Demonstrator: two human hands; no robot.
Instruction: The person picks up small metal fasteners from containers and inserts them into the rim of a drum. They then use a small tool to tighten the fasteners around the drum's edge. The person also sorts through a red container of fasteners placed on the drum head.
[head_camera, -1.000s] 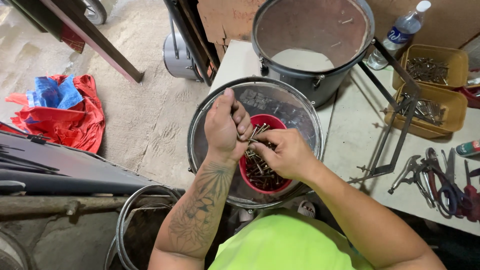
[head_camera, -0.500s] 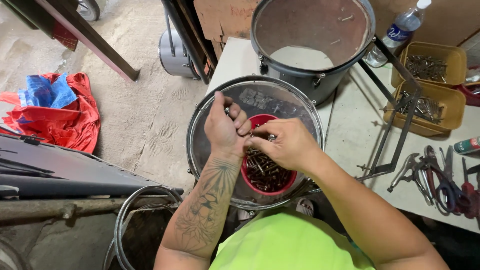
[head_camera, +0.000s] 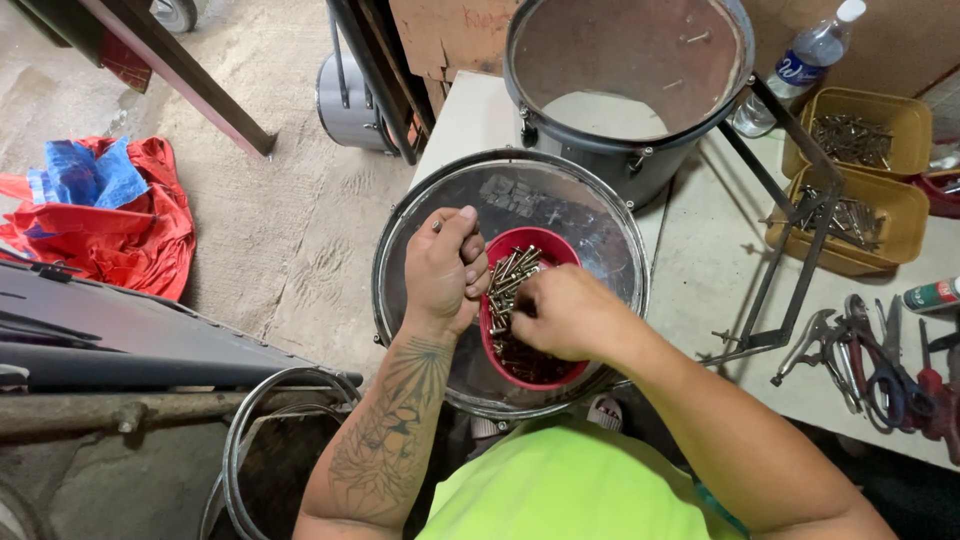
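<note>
Worktop (head_camera: 700, 250): pale, fills the right half of the view. At 12 o'clock on it stands a big grey drum shell (head_camera: 625, 95), open end up.

Below that, at centre, a drum (head_camera: 510, 200) with a clear head and chrome hoop lies flat. A red bowl (head_camera: 530, 372) rests on the head, near 6 o'clock of the hoop, full of screws (head_camera: 510, 275).

At 3 o'clock of the drum: two yellow trays (head_camera: 880, 215) holding more metal parts, and a black metal bracket (head_camera: 790, 250) lying across the worktop. At 4 o'clock, pliers and scissors (head_camera: 880, 370) in a loose heap. Red cloth (head_camera: 110, 235) on the floor at 9 o'clock.

Left hand (head_camera: 445, 270): at the bowl's 9 o'clock rim, fingers curled shut around a few screws; one tip shows above the thumb.

Right hand (head_camera: 560, 312): over the bowl's middle, fingers bent down into the pile; whether they grip anything I cannot tell.

Handling, as judged: screws are small, stiff, heavy for their size, smooth, prone to slip and to prick. Best pinched by the shank, a few at a time. The bowl looks light and could slide on the slick head.
</note>
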